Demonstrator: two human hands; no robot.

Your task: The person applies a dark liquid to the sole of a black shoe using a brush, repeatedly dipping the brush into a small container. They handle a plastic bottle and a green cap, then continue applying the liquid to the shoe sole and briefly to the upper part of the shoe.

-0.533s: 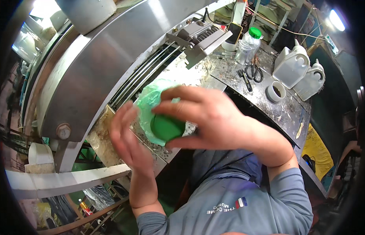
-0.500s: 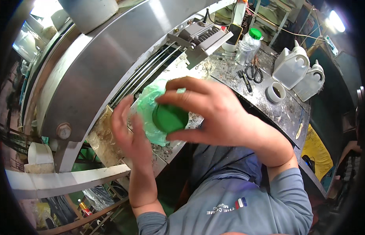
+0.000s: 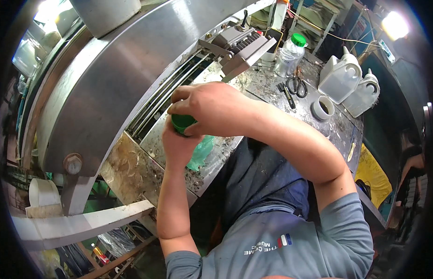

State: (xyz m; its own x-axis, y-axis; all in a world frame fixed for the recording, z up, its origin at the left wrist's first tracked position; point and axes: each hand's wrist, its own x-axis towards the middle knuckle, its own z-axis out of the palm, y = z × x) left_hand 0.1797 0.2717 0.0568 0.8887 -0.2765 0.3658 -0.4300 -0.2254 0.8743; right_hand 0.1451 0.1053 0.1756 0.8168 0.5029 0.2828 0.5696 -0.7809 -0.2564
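Observation:
A round green lid (image 3: pixel 181 124) is between my two hands, above the metal worktop. My right hand (image 3: pixel 207 107) is curled over it from above, with the thumb on its near side and the fingers across the far side. My left hand (image 3: pixel 175 145) closes against it from below and the left; most of its fingers are hidden behind the lid and the right hand. Whether a container sits under the lid cannot be seen. A crumpled translucent green plastic bag (image 3: pixel 201 153) lies on the worktop beside my left wrist.
Metal rods (image 3: pixel 172 88) and a finned lamp-like unit (image 3: pixel 242 46) border the worktop's far side. To the right are a clear jar with a green cap (image 3: pixel 289 58), scissors (image 3: pixel 297 87), a white cup of dark liquid (image 3: pixel 323 108) and two spouted white bottles (image 3: pixel 339 79). A large curved metal frame (image 3: pixel 105 79) stands left.
My hands have come together around the green lid and shifted left and slightly up. The plastic bag, earlier behind the lid, now lies lower, partly covered by my left wrist.

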